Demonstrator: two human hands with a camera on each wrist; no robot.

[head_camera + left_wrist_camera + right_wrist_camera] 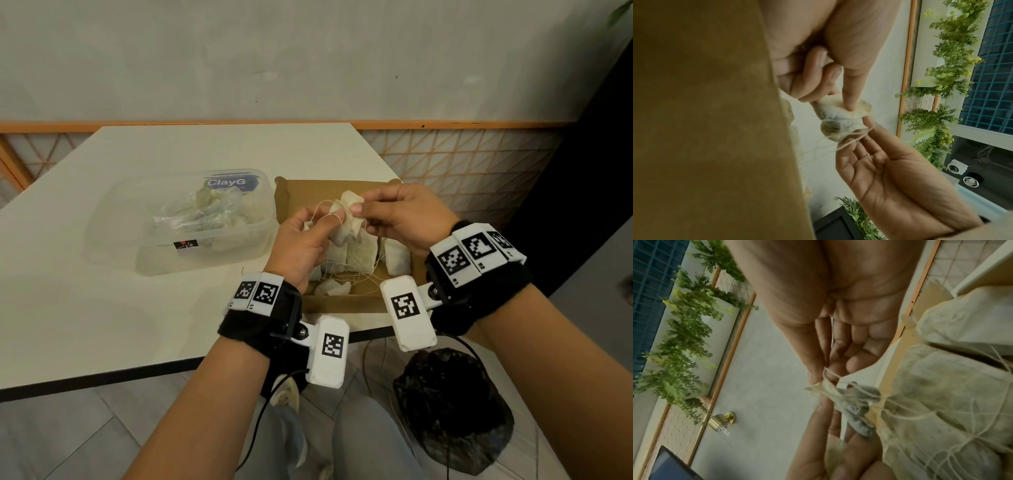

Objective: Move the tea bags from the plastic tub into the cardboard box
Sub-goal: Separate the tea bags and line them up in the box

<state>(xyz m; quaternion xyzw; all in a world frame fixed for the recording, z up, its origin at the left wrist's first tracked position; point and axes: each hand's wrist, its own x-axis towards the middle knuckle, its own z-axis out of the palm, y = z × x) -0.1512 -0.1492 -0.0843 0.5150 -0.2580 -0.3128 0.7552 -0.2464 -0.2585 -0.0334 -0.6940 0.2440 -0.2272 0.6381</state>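
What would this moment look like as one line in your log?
stage: untangling over cardboard box | left hand: pinches string | right hand: pinches tea bag | plastic tub: bags remain | box: several bags inside

White table (pixel 102 308) before grey wall (pixel 308 61); grey tiled floor (pixel 68 438).

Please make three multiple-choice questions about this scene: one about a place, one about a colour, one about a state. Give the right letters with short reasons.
1. Where is the plastic tub relative to the cardboard box?
A. to its left
B. inside it
C. to its right

2. What colour is the table?
A. black
B. cream white
C. red

3. What are both hands doing?
A. resting flat
B. lifting the tub
C. pinching tea bags and their strings

Answers: 1 A, the tub stands left of the box. 2 B, the tabletop is pale. 3 C, the left hand and right hand hold bags above the box.
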